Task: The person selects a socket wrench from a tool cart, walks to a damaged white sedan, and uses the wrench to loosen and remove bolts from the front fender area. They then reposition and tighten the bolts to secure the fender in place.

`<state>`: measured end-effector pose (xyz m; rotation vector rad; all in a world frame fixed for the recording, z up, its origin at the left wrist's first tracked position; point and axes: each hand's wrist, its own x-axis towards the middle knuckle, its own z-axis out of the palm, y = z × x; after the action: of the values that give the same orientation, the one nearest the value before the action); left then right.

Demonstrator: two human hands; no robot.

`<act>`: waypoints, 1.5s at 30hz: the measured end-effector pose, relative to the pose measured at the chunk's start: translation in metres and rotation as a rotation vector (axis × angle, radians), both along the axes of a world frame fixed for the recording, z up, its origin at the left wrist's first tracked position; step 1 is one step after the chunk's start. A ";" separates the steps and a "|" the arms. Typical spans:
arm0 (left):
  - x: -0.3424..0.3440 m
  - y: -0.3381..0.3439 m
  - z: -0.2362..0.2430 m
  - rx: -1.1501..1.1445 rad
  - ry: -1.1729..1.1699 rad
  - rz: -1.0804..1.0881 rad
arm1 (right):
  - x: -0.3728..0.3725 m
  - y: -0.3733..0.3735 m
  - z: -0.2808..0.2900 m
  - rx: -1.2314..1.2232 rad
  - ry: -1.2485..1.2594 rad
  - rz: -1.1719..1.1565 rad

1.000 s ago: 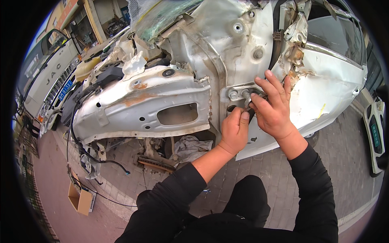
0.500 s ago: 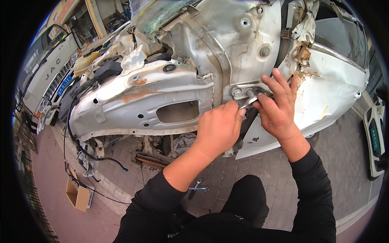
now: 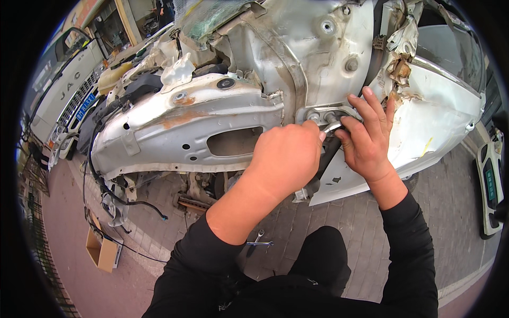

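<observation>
My left hand (image 3: pixel 286 156) is closed around the end of a silver wrench (image 3: pixel 332 126), whose other end sits at a bolted door-hinge bracket (image 3: pixel 313 115) on the damaged white car. The thumb and forefinger of my right hand (image 3: pixel 366 143) press on the wrench beside the hinge; the other fingers are raised and spread over the metal. Just right of this is the dented white door (image 3: pixel 424 122) with torn, rusty edges. To the left lies the bare, rust-spotted front rail (image 3: pixel 143 143). The bolt head is partly hidden by fingers and tool.
A white truck (image 3: pixel 61 95) stands at the far left near a cardboard box (image 3: pixel 108 254). Crossed wrenches (image 3: pixel 259 241) lie low by my knee. A loose white bumper (image 3: pixel 488 185) is at the right. Black cables hang from the car's front. A distant person (image 3: pixel 161 11) stands at the top.
My left hand has swung up and leftward, with more of the forearm showing as it pulls along the wrench. My right hand stays at the hinge, shifted slightly right.
</observation>
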<state>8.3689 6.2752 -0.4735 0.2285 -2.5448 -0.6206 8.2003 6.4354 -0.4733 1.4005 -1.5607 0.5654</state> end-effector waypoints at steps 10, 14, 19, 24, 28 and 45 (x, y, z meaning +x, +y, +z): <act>-0.055 0.020 -0.094 0.591 0.445 -0.302 | 0.000 0.000 0.002 0.044 0.022 -0.019; -0.036 0.004 -0.079 0.370 0.427 -0.264 | 0.002 0.003 0.004 0.068 0.038 0.001; -0.030 0.018 -0.072 0.429 0.413 -0.230 | 0.008 0.001 0.007 0.050 0.018 0.012; 0.000 0.010 -0.069 0.490 0.243 -0.056 | 0.022 -0.012 0.006 0.109 0.064 0.028; 0.014 -0.015 -0.042 0.225 0.206 -0.114 | 0.026 -0.018 0.005 0.077 0.032 0.021; 0.035 -0.015 0.022 -0.225 -0.019 0.037 | 0.029 -0.021 0.004 0.109 0.064 -0.061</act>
<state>8.4038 6.2605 -0.4520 0.2022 -2.5955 -0.3152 8.2297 6.4147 -0.4697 1.4324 -1.5974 0.4007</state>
